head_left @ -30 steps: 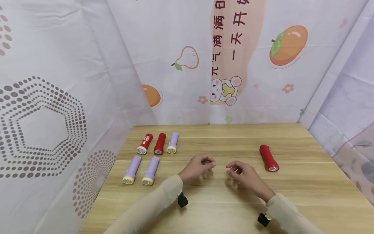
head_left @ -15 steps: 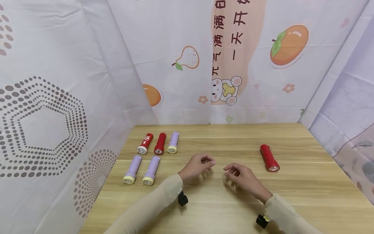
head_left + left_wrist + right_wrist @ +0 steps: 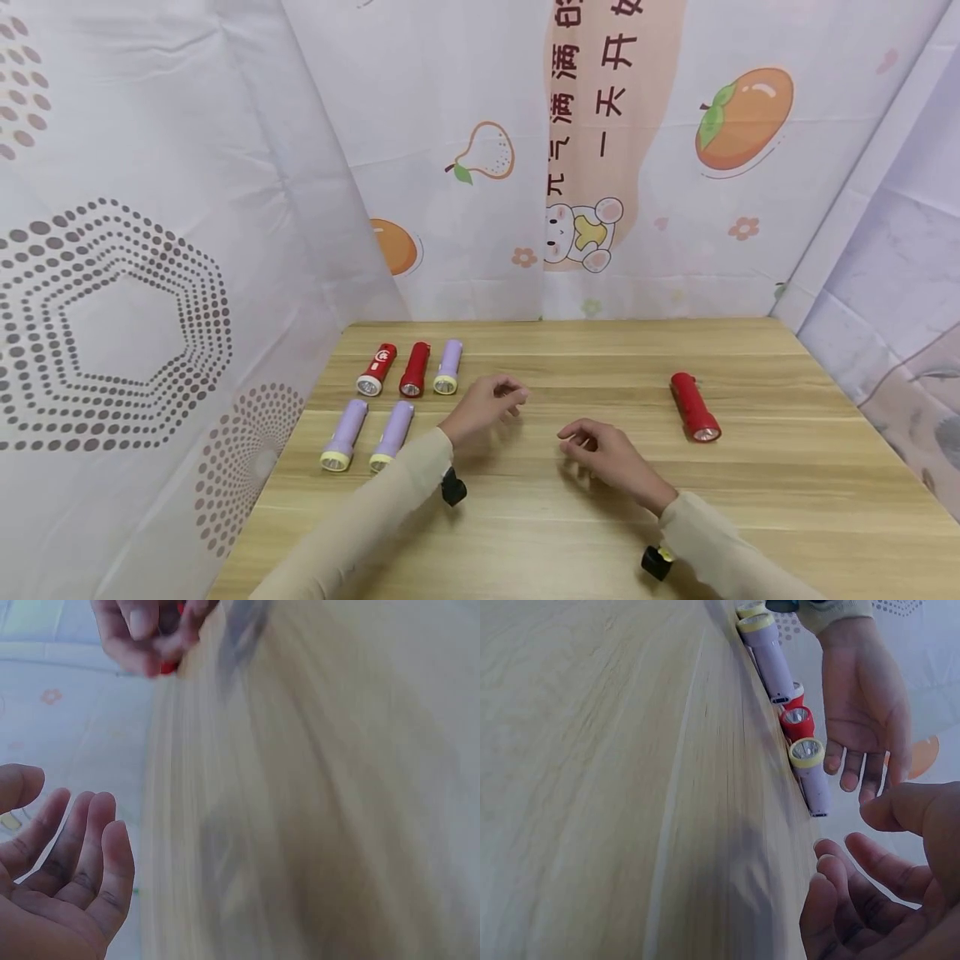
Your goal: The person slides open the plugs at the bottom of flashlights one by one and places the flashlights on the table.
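My left hand (image 3: 483,408) hovers over the middle of the table with loosely bent fingers and nothing in them. Nearest to it is a purple flashlight with a yellow rim (image 3: 448,367), standing apart from the fingertips. Beside that flashlight lie a plain red flashlight (image 3: 415,369) and a red one with a white head (image 3: 377,370). Closer to me are two more purple flashlights (image 3: 346,435), one partly covered by my left sleeve. My right hand (image 3: 609,454), also holding nothing, is above the table with relaxed fingers. Off to its right lies another red flashlight (image 3: 695,407).
The wooden table (image 3: 570,533) ends at a patterned cloth backdrop (image 3: 487,283). More cloth hangs along the left and right sides. A small black camera (image 3: 453,487) sits under my left wrist, another black camera (image 3: 657,562) under the right.
My left hand has moved left and slightly away from me, toward the flashlights. My right hand has shifted a little left. The flashlights stay where they were.
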